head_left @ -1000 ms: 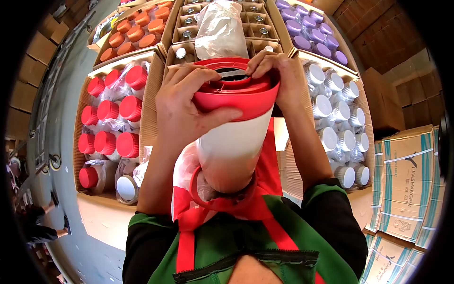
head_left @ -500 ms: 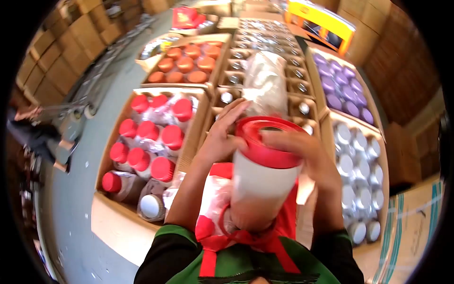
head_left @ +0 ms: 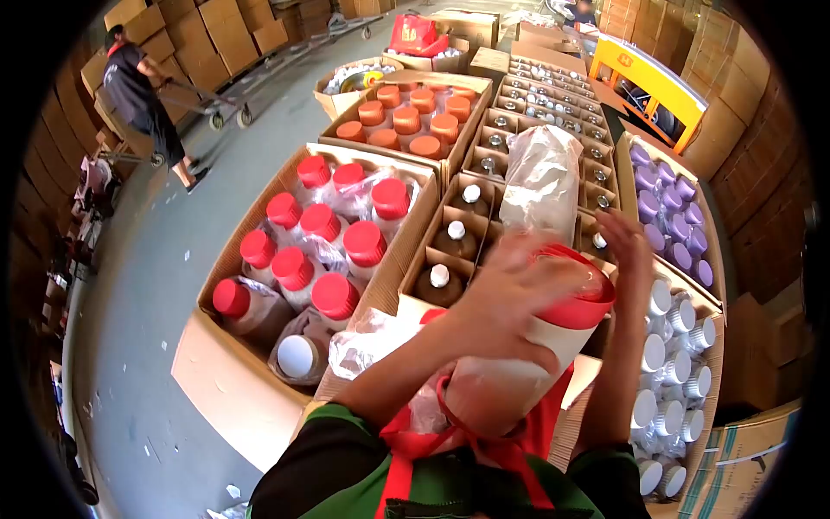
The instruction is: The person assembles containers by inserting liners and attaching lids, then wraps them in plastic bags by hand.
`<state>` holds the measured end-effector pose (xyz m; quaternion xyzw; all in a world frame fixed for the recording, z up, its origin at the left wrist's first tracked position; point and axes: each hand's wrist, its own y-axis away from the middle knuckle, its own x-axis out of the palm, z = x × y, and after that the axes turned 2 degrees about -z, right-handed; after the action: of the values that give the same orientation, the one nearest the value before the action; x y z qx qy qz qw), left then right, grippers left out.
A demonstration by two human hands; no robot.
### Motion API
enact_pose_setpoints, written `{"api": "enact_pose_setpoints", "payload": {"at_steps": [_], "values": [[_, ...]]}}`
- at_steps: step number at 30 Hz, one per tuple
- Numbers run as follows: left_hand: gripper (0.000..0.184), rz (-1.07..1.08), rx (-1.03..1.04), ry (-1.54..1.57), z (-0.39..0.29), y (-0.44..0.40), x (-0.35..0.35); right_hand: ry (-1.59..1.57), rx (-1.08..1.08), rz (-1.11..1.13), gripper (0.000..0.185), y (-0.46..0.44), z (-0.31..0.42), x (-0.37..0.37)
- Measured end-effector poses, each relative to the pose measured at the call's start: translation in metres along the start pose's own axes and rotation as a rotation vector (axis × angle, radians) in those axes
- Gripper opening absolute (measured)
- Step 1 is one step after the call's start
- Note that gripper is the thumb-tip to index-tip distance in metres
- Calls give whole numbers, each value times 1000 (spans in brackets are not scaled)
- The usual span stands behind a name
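A large white cylinder (head_left: 506, 381) with a wide red top stands tilted in front of my body; a red strap runs by its lower end. My left hand (head_left: 514, 303), blurred by motion, lies over its upper side, thumb bent across the white wall and fingers near the red top. Right of the top, my right hand (head_left: 629, 246) is raised with its fingers apart and nothing in them. Red cloth or bag material (head_left: 553, 415) shows behind the cylinder. Beyond it, a clear plastic-wrapped bundle (head_left: 543, 186) lies across the divided cartons.
At left stands a carton of red-capped bottles (head_left: 320, 223), with orange-capped bottles (head_left: 424, 99) behind. Dark bottles with white caps (head_left: 456, 231) sit in divided compartments. Purple-capped bottles (head_left: 673, 201) and white-capped jars (head_left: 667, 415) are at right. Far left, a person (head_left: 143, 95) holds a trolley.
My view has swung, shifting the cartons right and down. My left hand has come across the cylinder's upper side. My right hand has left the red top and risen beside it.
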<state>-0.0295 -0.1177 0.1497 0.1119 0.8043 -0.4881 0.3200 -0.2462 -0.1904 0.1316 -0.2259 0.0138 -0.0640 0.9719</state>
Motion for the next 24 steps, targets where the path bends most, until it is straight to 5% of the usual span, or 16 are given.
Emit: {"api": "enact_pose_setpoints", "payload": {"at_steps": [1, 3, 4, 5, 8, 9, 10, 11, 12, 14, 17, 19, 21, 23, 24], "values": [[93, -23, 107, 37, -5, -8, 9, -72, 143, 9, 55, 12, -4, 8], [86, 3, -48, 64, 21, -3, 12, -164, 253, 359, 62, 28, 12, -1], [83, -143, -115, 278, 54, 16, 21, 265, -308, 654, 71, 35, 44, -4], [89, -265, -517, 962, 67, 31, 33, 19, -416, 757, 68, 37, 62, -4], [77, -150, -174, 270, 48, 21, 18, -540, 136, 330, 52, 32, 12, -29], [72, -84, -70, 167, 17, 4, 6, -183, 30, 71, 53, 13, -14, -24], [50, -65, -74, 129, 2, -3, 7, -272, 139, 5, 52, 24, -11, -6], [50, -70, -67, 126, 14, 2, 13, -365, 238, -62, 52, 32, -8, 12], [39, -102, -35, 147, 38, 11, 23, -350, 103, 276, 50, 36, -17, 1], [15, -114, -127, 248, 53, 22, 24, -51, 32, 330, 51, 39, -13, 4], [21, -185, -124, 457, 55, 32, 17, -22, -22, 364, 47, 41, -4, 12], [32, -285, -462, 581, 57, 58, 7, -164, -34, 317, 45, 46, 3, 9], [46, -141, -721, 447, 76, 115, -1, -82, -162, 302, 46, 54, 11, 1], [52, 867, -997, -217, 82, 179, -7, -74, -191, 260, 49, 65, 15, -11], [51, 1062, -983, 31, 73, 206, -4, -107, -201, 234, 51, 68, 11, -16]]}}
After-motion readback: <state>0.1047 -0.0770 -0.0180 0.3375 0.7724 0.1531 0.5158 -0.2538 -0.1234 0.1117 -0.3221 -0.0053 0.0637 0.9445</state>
